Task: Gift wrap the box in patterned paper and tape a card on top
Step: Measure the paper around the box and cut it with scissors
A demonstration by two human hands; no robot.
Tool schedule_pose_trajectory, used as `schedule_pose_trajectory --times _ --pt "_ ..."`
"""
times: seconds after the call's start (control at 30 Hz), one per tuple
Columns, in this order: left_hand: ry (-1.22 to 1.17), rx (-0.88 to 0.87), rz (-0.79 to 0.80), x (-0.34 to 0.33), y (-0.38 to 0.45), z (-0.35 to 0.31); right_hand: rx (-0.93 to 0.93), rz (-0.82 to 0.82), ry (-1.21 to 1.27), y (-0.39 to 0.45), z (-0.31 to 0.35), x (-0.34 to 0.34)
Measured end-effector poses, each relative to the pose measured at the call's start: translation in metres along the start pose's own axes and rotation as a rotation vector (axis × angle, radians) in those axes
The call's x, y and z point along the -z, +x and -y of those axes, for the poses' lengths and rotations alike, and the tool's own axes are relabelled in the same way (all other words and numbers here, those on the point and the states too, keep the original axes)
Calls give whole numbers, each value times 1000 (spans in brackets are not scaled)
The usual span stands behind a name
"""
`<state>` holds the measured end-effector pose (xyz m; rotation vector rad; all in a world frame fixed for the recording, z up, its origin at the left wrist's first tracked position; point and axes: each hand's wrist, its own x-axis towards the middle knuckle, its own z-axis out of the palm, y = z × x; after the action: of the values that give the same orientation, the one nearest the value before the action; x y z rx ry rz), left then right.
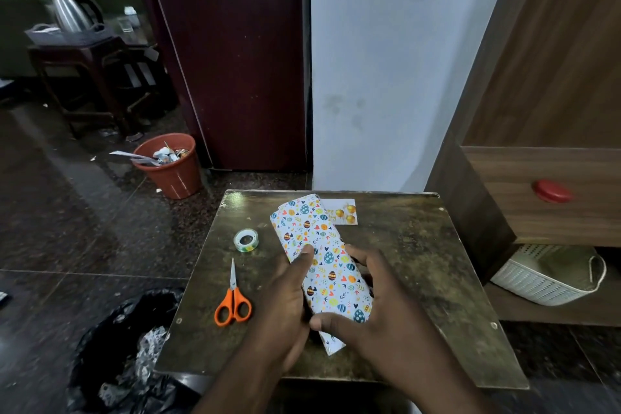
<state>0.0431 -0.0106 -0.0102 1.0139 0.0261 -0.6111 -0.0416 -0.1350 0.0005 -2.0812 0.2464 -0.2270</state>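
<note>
- The box, wrapped in patterned paper (327,259) printed with coloured eggs and hearts, lies on the small worn table (420,265) near its middle, running from the far edge toward the near edge; the box itself is hidden under the paper.
- The left hand (285,306) clasps the package from its left side, thumb pressed flat on the top face of the paper and the other fingers curled under out of sight.
- The right hand (379,309) grips the package from its right side, thumb laid across the near end of the paper and fingers wrapped along the right flank.
- A loose flap of paper sticks out below the right thumb toward the table's near edge.
- The card (344,212), white with gold balloons, lies flat near the far edge, its left part tucked behind the far end of the package.
- A roll of clear tape (246,240) lies flat left of the package, apart from it.
- Orange-handled scissors (233,299) lie closed near the left edge, blades pointing to the far edge, just beside the left hand.
- On the floor: a terracotta-coloured bin (174,168) with scraps beyond the far-left corner, and a black bag (127,346) beside the near-left corner.
</note>
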Motion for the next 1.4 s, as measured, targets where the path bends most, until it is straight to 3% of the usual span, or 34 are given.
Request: schedule_pose_trajectory --times 0.37,0.77,1.03,1.1,1.27,1.4 --pt "144 -96 18 1 6 6 -51 61 42 1 -11 -3" --pt "224 -133 -78 10 17 8 -116 162 -7 0 -11 5" --pt "330 -167 -85 10 17 7 -165 110 196 4 -15 8" --pt "347 -190 -82 9 16 8 -162 110 172 3 -11 6" --pt "306 -179 -86 9 16 9 -123 32 -174 -1 0 -4" --pt "293 -168 -106 9 15 8 -171 54 -26 1 -5 1"
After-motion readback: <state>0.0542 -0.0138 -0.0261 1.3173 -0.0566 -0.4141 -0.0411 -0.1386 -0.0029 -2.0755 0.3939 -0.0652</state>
